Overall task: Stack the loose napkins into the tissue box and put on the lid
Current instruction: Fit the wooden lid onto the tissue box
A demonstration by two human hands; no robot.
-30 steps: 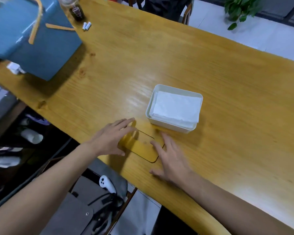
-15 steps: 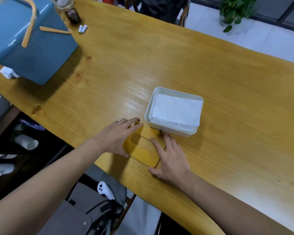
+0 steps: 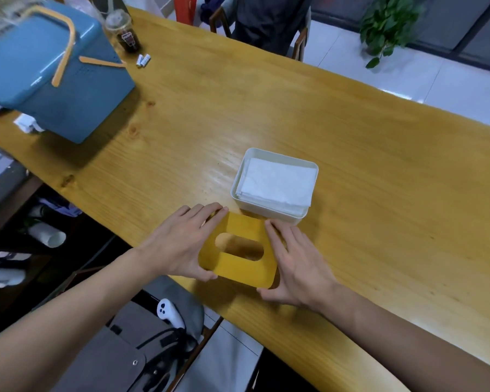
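Note:
A white tissue box (image 3: 239, 181) stands open on the wooden table (image 3: 351, 171), filled with a stack of white napkins (image 3: 277, 182). Just in front of it, the yellow wooden lid (image 3: 238, 267) with an oval slot is lifted off the table between both hands. My left hand (image 3: 181, 244) grips the lid's left edge, fingers over the top, thumb under the near corner. My right hand (image 3: 297, 264) grips its right edge the same way. The lid sits lower than the box rim and close to its near wall.
A blue storage bin (image 3: 54, 77) with tan handles stands at the table's far left, with a plastic drink cup (image 3: 123, 32) and small white pieces (image 3: 143, 60) beside it. Below the table's near edge is a chair holding a white controller (image 3: 169, 311). A potted plant (image 3: 388, 26) stands far right.
The lid lay flat on the table with both hands pressing at its edges; now both hands hold it raised off the table, tilted, its slot facing me.

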